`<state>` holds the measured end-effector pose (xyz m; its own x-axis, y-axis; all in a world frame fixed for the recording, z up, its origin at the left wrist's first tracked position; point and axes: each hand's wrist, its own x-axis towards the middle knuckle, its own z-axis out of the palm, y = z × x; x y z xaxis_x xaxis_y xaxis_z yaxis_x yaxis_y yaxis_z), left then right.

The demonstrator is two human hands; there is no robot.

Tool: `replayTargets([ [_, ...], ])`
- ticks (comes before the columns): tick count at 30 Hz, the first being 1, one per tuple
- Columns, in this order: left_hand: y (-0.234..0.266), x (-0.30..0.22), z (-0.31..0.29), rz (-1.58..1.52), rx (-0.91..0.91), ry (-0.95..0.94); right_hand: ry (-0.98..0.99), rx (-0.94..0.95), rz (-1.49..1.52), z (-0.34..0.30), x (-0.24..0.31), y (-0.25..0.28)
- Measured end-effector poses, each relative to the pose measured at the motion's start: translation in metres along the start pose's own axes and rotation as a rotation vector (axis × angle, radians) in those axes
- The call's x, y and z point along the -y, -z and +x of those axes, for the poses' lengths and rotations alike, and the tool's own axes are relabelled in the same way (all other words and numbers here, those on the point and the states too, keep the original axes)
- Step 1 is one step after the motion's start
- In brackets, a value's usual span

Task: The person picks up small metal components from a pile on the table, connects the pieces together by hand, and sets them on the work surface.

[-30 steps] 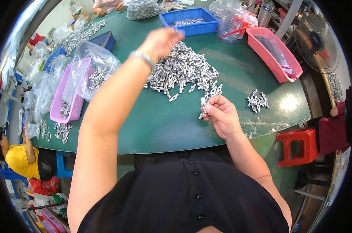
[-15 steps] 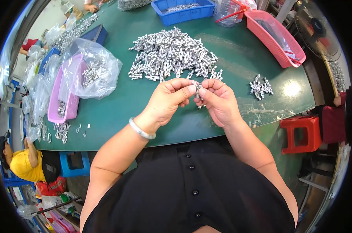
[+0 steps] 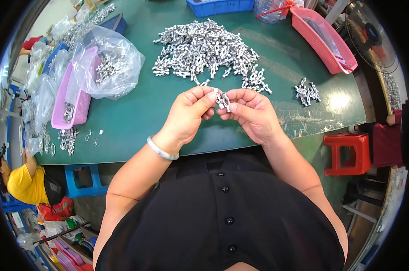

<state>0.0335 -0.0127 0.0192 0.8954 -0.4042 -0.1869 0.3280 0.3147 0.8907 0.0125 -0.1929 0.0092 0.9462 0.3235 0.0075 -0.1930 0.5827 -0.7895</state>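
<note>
My left hand is closed, with thumb and forefinger pinching a small silver metal fitting with open loops. Opposite it, my right hand pinches the same cluster of metal between thumb and fingers. The fingertips nearly meet, and whether they hold one piece or two cannot be made out. Just beyond my hands lies a large heap of similar silver fittings, with a few loose ones at its near edge. A smaller group of fittings lies to the right.
Left on the green table stands a pink-purple basket with a clear plastic bag of fittings. A blue tray and a pink basket stand at the back. A fan and red stool are at right.
Both hands stay together, and the metal between them has come more into sight, turned with its loops showing. The whole view has shifted slightly, with the table's contents higher in the picture.
</note>
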Motion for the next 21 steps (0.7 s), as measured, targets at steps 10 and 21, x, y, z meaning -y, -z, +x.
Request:
replayTargets([
  [10,-0.003,0.021,-0.027,0.047,-0.010,-0.221,0.243,0.042,-0.388,-0.010,-0.019,-0.010],
  [21,-0.002,0.023,-0.032,0.593,-0.058,-0.712,0.149,0.065,-0.094,-0.008,-0.028,-0.003],
])
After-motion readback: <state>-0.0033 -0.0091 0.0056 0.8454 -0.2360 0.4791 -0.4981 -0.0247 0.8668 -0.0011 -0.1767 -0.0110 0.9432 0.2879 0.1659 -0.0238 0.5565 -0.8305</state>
